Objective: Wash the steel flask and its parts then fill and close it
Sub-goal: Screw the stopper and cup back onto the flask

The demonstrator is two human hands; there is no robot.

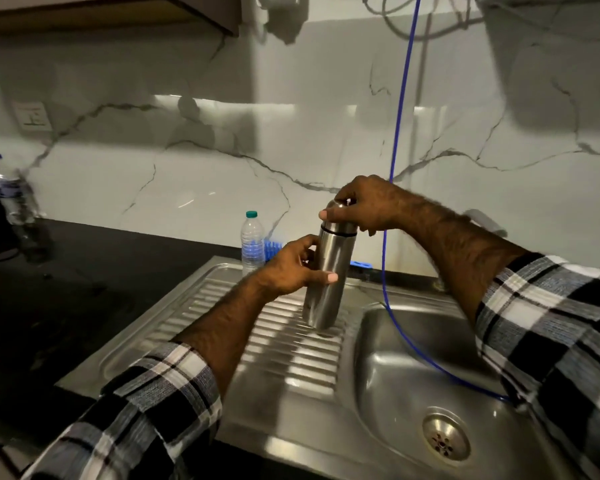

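Observation:
A tall steel flask point(323, 296) stands nearly upright, held just above the ribbed drainboard point(291, 362) of the steel sink. My left hand point(291, 268) wraps around the flask's middle from the left. My right hand point(364, 206) grips the steel cap point(336, 225) on top, fingers curled over it. A dark ring shows where the cap meets the body. The cap sits on the flask; the top of it is hidden by my fingers.
The sink basin point(395, 368) with its drain point(445, 439) lies to the right. A thin blue hose point(400, 109) hangs from above into the basin. A small plastic bottle point(252, 242) and a blue brush point(273, 249) stand behind the drainboard. Another bottle point(9, 192) stands far left on the dark counter point(66, 289).

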